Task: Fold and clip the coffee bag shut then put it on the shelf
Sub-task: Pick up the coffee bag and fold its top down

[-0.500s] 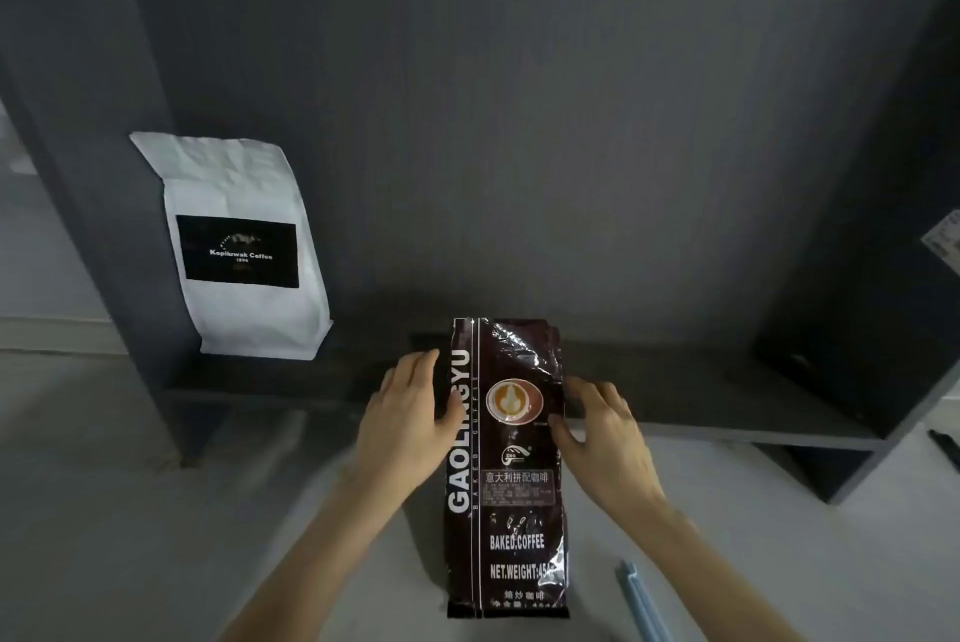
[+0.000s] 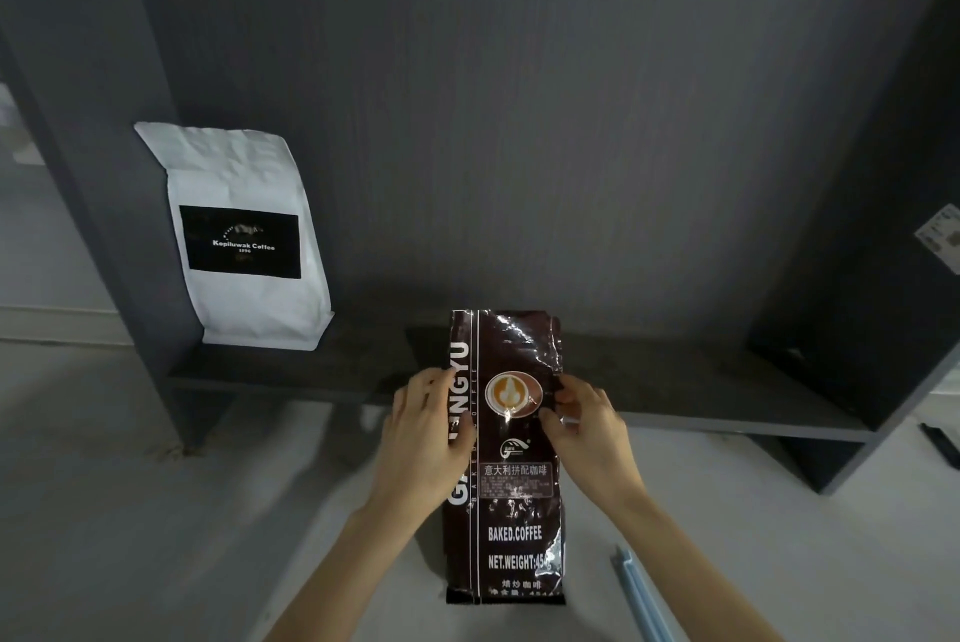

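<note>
A tall dark brown foil coffee bag (image 2: pixel 511 532) stands upright on the pale floor in front of the shelf, its flat top unfolded. My left hand (image 2: pixel 426 438) presses on the bag's left side, fingers lying over the white lettering. My right hand (image 2: pixel 584 425) pinches the bag's right edge beside the printed cup picture. A light blue clip bar (image 2: pixel 641 594) lies on the floor to the lower right of the bag, apart from both hands.
A dark grey low shelf (image 2: pixel 675 381) runs behind the bag, with upright side panels left and right. A white coffee bag (image 2: pixel 244 173) with a black label stands at the shelf's left end. A dark object (image 2: pixel 940 444) lies at the far right on the floor.
Both hands have shifted slightly up the brown bag; the left fingers now cover more of the lettering. The bag stays upright in the same spot.
</note>
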Tool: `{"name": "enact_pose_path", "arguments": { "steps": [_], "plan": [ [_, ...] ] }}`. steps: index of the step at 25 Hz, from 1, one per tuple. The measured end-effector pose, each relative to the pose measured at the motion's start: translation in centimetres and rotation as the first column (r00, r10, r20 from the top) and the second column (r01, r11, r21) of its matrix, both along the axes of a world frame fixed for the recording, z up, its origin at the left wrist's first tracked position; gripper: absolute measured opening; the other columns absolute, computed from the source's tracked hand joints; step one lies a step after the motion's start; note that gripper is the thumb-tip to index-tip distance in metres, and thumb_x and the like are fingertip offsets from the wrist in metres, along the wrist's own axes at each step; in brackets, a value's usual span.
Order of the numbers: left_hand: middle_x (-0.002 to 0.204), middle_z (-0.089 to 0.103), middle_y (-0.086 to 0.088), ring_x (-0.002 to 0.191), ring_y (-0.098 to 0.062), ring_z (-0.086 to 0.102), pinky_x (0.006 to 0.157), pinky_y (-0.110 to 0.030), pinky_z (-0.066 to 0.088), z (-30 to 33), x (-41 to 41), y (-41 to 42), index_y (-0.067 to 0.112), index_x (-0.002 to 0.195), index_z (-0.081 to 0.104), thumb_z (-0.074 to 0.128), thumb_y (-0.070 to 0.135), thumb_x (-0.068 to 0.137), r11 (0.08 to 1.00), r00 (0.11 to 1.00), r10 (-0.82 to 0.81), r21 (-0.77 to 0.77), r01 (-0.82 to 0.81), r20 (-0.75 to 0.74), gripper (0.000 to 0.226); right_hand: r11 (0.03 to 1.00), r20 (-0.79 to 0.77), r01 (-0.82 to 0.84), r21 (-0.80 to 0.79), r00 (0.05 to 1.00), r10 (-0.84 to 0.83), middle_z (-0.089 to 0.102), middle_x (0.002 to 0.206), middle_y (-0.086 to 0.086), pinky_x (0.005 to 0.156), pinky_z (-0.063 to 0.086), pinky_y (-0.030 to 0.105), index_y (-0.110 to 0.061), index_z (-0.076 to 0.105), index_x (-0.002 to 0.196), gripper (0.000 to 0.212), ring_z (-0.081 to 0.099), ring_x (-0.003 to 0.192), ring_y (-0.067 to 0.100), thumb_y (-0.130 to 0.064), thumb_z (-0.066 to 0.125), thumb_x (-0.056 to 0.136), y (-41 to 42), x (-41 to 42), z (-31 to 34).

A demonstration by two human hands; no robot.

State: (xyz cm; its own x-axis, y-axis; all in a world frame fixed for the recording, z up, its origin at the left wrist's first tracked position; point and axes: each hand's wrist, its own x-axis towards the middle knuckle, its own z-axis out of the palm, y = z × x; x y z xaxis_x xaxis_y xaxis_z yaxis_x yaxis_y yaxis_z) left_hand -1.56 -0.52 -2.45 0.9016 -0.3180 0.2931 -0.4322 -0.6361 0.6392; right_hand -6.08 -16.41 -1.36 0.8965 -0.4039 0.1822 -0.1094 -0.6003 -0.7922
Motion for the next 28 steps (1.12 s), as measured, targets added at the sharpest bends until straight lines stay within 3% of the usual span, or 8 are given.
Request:
{"name": "enact_pose_path", "arguments": {
  "steps": [2,7,11,13,17,20,23,28],
  "plan": [
    [0.136,0.041,-0.005,0.122,-0.021,0.041,0.103,-0.04,0.039,-0.1,-0.1,0.1,0.015,0.133,0.031,0.049,0.021,0.086,1.0,0.999,-0.005,-0.015,0.005,-0.036,0.05,0.999,-0.01,0.002,0.035,1.0,-0.001,0.054,0.115,0.012,0.081,0.041,0.02,-0.01,0.049,0.121,0.038,0.052,0.086,0.011,-0.012,0.056,0.083,-0.1,-0.2,0.2],
    [0.132,0.048,-0.004,0.11,-0.018,0.055,0.094,-0.036,0.047,-0.3,-0.7,0.2,0.015,0.133,0.032,0.048,0.018,0.087,0.992,0.997,-0.056,-0.113,0.049,-0.057,0.048,0.994,0.014,0.041,0.105,0.999,-0.043,0.055,0.109,0.009,0.076,0.041,0.02,-0.01,0.051,0.119,0.036,0.053,0.085,0.011,-0.013,0.057,0.084,-0.3,-1.1,0.3],
    [0.117,0.057,0.003,0.085,-0.001,0.058,0.076,-0.004,0.042,-0.4,-1.9,-0.1,0.011,0.125,0.042,0.05,0.006,0.085,0.96,0.999,-0.043,-0.277,0.035,-0.023,0.041,0.975,0.102,0.136,0.177,0.983,-0.155,0.06,0.094,0.005,0.06,0.039,0.01,-0.012,0.059,0.106,0.024,0.055,0.073,0.004,-0.014,0.06,0.082,0.0,-2.3,-0.3],
    [0.111,0.054,0.009,0.079,0.003,0.056,0.069,0.004,0.039,-0.3,-2.4,-0.1,0.011,0.124,0.044,0.051,0.003,0.085,0.942,0.999,-0.029,-0.336,0.021,-0.018,0.041,0.959,0.134,0.168,0.228,0.97,-0.202,0.061,0.085,0.004,0.054,0.04,0.004,-0.014,0.061,0.098,0.017,0.053,0.07,-0.002,-0.016,0.062,0.081,0.1,-2.7,-0.4],
    [0.097,0.059,0.014,0.073,0.008,0.059,0.065,0.002,0.04,-0.5,-3.3,0.3,0.015,0.116,0.053,0.052,0.007,0.085,0.894,1.0,0.01,-0.448,-0.017,-0.018,0.032,0.926,0.151,0.212,0.311,0.951,-0.269,0.062,0.081,0.005,0.058,0.039,0.007,-0.018,0.061,0.087,0.006,0.053,0.071,-0.001,-0.018,0.063,0.081,0.7,-3.5,-0.6],
    [0.086,0.064,0.016,0.074,0.011,0.06,0.063,-0.001,0.042,-0.5,-4.1,0.6,0.025,0.1,0.057,0.055,0.015,0.085,0.829,0.998,0.024,-0.557,-0.055,-0.062,0.018,0.916,0.178,0.22,0.336,0.94,-0.291,0.061,0.09,0.006,0.06,0.037,0.006,-0.032,0.056,0.074,0.017,0.055,0.078,0.006,-0.018,0.064,0.079,1.0,-4.3,-0.7],
    [0.082,0.065,0.013,0.07,0.009,0.06,0.063,-0.002,0.044,-0.3,-4.2,0.5,0.032,0.086,0.056,0.059,0.015,0.082,0.792,0.992,0.004,-0.605,-0.08,-0.126,0.018,0.882,0.174,0.197,0.428,0.94,-0.294,0.056,0.102,0.007,0.07,0.044,0.018,-0.035,0.057,0.071,0.02,0.058,0.09,0.013,-0.018,0.066,0.077,0.9,-5.1,-0.9],
    [0.085,0.063,0.017,0.07,0.005,0.06,0.062,-0.002,0.044,-0.2,-4.3,0.3,0.031,0.093,0.055,0.058,0.014,0.082,0.802,0.989,-0.031,-0.595,-0.063,-0.147,0.02,0.869,0.17,0.171,0.464,0.946,-0.277,0.07,0.089,0.004,0.067,0.048,0.023,-0.032,0.061,0.068,0.018,0.064,0.077,0.005,-0.017,0.067,0.077,0.3,-5.8,-1.2]
  ]
}}
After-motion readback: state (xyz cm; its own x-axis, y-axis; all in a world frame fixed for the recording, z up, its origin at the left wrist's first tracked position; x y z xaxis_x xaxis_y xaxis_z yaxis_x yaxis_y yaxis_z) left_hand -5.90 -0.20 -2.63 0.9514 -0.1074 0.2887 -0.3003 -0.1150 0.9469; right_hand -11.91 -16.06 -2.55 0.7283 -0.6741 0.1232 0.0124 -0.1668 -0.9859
